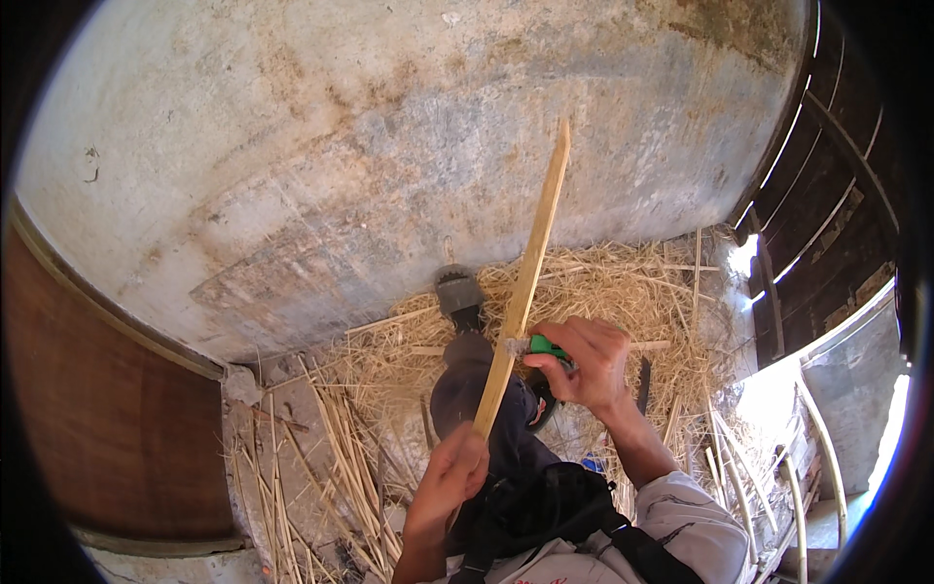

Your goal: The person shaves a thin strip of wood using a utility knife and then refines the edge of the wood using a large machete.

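My left hand (455, 469) is closed round the lower part of a long, flat, pale strip of bamboo or wood (541, 229). The strip slants up and away over my legs, and its far end narrows to a point. Closed on a small tool with a green handle (547, 346), my right hand (591, 358) is at about the strip's mid-length. A short greyish end of the tool meets the strip's right edge. Fingers hide much of the handle, so its exact kind cannot be told.
Fine pale shavings (623, 292) cover the ground around my dark shoe (458, 290). Several thin split sticks (341, 448) lie at the left. A stained concrete wall (389, 175) rises in front. At the left is a brown panel (117, 399), at the right dark slatted boards (827, 195).
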Tool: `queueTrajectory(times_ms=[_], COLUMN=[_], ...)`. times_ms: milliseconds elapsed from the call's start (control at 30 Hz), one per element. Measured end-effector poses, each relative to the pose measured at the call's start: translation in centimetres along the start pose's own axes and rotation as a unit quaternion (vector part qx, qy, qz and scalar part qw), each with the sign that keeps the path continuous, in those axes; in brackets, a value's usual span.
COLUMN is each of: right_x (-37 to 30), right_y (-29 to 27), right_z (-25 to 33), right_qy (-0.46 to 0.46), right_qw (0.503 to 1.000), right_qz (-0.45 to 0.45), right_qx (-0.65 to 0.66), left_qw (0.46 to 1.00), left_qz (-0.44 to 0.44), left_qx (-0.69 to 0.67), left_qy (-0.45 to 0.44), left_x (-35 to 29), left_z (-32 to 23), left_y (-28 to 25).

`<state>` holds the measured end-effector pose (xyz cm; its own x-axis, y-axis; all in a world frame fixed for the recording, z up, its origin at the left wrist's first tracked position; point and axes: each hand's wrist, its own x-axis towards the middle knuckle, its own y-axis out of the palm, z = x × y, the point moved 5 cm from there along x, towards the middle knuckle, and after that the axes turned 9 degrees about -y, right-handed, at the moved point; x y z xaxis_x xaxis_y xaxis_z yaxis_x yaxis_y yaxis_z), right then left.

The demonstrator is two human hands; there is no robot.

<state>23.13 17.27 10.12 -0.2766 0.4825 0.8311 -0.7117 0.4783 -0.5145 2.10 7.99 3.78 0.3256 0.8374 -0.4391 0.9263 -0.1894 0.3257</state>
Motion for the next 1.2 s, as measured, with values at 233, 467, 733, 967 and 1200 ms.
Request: queueTrajectory(times_ms=[233,467,733,967,1200], right_x=[-0.4,0.9,1.0,-0.2,-0.9], right_y=[1.0,0.3,0.5,-3.3,0.0], right_z=[-0.6,0.6,-0.1,-12.4,-4.4], right_qy=[0.065,0.040,0.031,0.293,0.036], right_qw=[0.994,0.999,0.999,0.942,0.989], right_qz=[-0.049,0.008,-0.009,-0.150,-0.024], right_qx=[0.076,0.013,0.015,0.066,0.143], left_qw=[0.954,0.987,0.997,0.968,0.988], left_qz=[-0.159,-0.081,-0.060,-0.121,-0.098], left_qx=[0.209,0.100,0.029,0.211,0.097], left_qy=[0.142,0.096,0.041,0.055,0.064], left_x=[0.6,0.5,0.0,-1.8,-1.2], left_z=[0.0,0.0,0.2,2.2,1.3], left_y=[-0.4,-1.2,-1.3,-2.4,-3.0])
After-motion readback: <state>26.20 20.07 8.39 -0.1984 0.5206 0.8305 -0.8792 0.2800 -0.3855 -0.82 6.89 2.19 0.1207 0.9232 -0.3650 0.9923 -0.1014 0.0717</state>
